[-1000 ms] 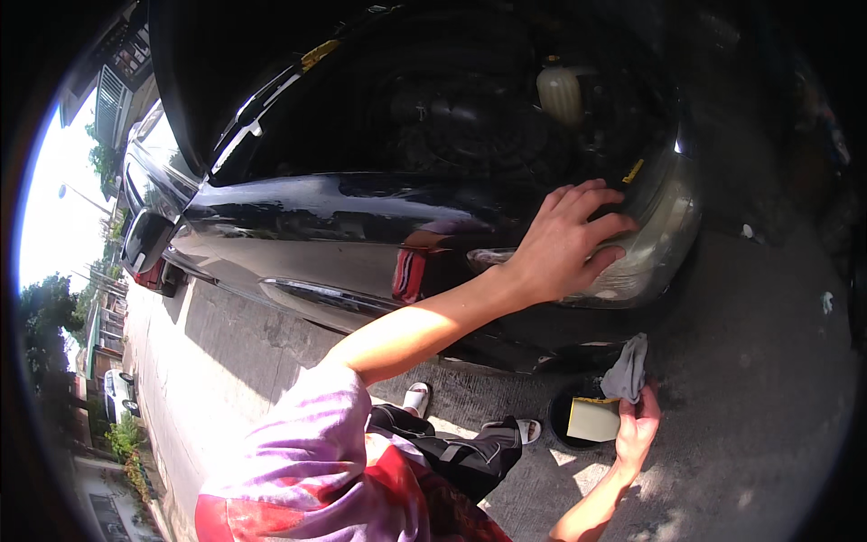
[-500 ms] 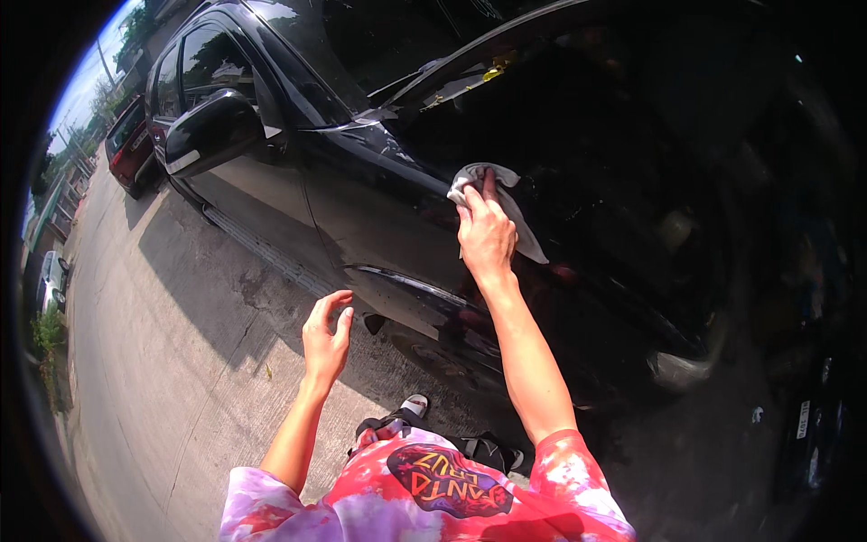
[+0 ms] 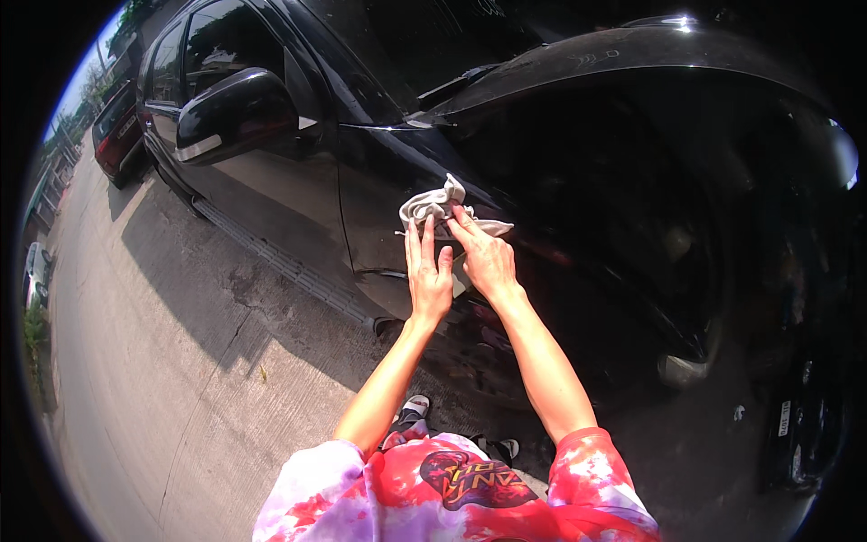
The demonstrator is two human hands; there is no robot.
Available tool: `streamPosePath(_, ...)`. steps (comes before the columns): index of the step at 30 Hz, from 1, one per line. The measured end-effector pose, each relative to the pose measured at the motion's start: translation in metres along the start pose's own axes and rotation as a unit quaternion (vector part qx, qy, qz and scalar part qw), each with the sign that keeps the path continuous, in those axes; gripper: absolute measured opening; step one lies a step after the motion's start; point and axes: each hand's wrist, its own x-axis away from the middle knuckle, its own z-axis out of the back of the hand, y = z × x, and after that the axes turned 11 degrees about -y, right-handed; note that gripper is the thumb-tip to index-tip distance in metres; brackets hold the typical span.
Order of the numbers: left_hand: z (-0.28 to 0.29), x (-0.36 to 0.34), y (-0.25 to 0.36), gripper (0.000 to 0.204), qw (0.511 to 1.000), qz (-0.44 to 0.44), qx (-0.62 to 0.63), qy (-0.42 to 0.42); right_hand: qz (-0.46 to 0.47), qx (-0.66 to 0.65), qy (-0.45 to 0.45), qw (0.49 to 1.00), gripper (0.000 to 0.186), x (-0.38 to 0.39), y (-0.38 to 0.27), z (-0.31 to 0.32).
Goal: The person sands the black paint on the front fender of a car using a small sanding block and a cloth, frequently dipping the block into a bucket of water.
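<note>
A crumpled off-white cloth [image 3: 436, 202] lies against the glossy black front fender [image 3: 379, 172] of a car, just below the windscreen's corner. My right hand [image 3: 488, 259] presses fingers into the cloth's right part, gripping it. My left hand [image 3: 430, 275] touches the cloth's lower left with fingers stretched out, thumb slightly apart, beside my right hand.
The car's wing mirror [image 3: 237, 116] juts out at upper left, above a side step [image 3: 271, 269]. A dark red car [image 3: 117, 135] is parked behind, a white car [image 3: 38, 271] farther left along the pavement [image 3: 153, 379]. A headlight [image 3: 682, 366] is at lower right.
My right hand has gone from low beside a bucket up to the fender with the cloth. My left hand left the headlight area, dropped, then rose to the cloth, which now looks more bunched.
</note>
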Motion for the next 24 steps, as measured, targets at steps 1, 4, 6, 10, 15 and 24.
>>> streamPosePath(1, -0.032, -0.008, 0.015, 0.062, 0.998, -0.031, 0.044, -0.04, 0.002, -0.011, 0.038, 0.999, 0.054, 0.032, 0.02, 0.005)
streamPosePath(4, -0.105, 0.002, 0.052, 0.08, 0.992, -0.102, -0.015, -0.069, -0.133, -0.132, -0.009, 0.982, 0.049, 0.103, 0.034, 0.061)
streamPosePath(6, -0.14, 0.015, 0.084, 0.083, 0.969, -0.186, -0.039, -0.16, -0.149, -0.207, 0.094, 0.962, 0.057, 0.168, 0.073, 0.09)
streamPosePath(10, -0.135, -0.017, 0.053, 0.075, 0.941, -0.263, -0.204, -0.062, -0.335, -0.241, 0.155, 0.897, 0.051, 0.339, 0.131, 0.088)
streamPosePath(15, -0.005, -0.174, -0.015, 0.044, 0.953, -0.152, -0.255, 0.059, -0.622, -0.321, 0.294, 0.651, 0.049, 0.63, 0.127, -0.018)
streamPosePath(24, -0.002, -0.049, -0.179, 0.068, 0.976, 0.115, -0.051, 0.175, -0.811, -0.409, 0.242, 0.341, 0.047, 0.7, -0.02, -0.149)
